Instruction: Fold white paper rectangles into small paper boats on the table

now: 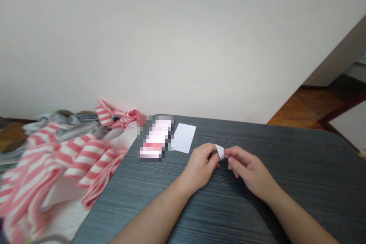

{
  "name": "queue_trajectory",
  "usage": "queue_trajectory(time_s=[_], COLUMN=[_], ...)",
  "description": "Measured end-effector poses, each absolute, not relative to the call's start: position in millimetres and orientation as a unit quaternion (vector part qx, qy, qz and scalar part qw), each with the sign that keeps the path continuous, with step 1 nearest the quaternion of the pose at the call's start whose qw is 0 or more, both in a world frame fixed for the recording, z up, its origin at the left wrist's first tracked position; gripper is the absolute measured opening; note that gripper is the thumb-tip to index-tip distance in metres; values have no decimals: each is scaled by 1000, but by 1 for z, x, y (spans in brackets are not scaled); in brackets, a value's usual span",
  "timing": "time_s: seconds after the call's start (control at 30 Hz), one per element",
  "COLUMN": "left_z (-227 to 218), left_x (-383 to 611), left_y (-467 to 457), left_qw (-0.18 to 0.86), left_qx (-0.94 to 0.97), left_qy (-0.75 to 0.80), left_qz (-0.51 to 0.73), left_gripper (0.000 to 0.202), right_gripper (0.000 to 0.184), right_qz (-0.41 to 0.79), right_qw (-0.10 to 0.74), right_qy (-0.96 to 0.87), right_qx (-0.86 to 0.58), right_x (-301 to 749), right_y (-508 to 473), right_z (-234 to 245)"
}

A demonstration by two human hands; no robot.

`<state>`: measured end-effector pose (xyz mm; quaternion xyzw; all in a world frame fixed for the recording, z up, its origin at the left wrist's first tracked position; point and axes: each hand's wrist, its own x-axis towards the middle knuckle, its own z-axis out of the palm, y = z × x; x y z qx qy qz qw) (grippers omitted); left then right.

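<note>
Fingers (211, 153) of both hands are closed narrow, pinching a small folded piece of white paper (220, 151) between them, just above the table and at the middle of the view. The left hand (199, 166) grips the paper's near side with its fingertips curled inward, and the right hand (248, 170) meets it from the other side, thumb and forefinger pressed close on the paper. A pointed white corner of the fold sticks up between the two hands, and most of the rest is hidden by the fingers. Both bare forearms (154, 211) reach in from the bottom edge, and the hands hover over the dark grey wood-grain table (294, 160).

Just beyond the left hand, a blank-looking white card (184, 138) lies flat on the table, tilted slightly. Right beside it sits a pink and white item (156, 139), pixelated so heavily that its kind and any print on it cannot be read. Past the table's left edge lies a heap of pink-and-white striped fabric (82, 156), with grey cloth (64, 120) bunched behind it. Farther off, a white wall (171, 45) fills the background, and a wooden floor (303, 110) shows at the right.
</note>
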<state>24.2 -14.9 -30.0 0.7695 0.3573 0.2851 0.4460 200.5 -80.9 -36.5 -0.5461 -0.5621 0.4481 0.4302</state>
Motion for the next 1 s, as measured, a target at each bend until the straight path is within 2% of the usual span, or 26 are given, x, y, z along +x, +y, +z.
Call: queue_trajectory(time_s=[0.33,1.0], left_z=[-30,-33], left_x=[24,25], left_y=[-15,-14], left_qw=[451,475], left_qx=[774,761], left_qy=[346,352], left_qz=[280,267], left_gripper=[15,18], right_gripper=[16,19], right_qz=[427,424], right_qw=[447,441], right_qy=[-577,-589], right_qx=[-534,-528], right_x=[200,199], right_y=[-81,-83], right_z=[-36,-32])
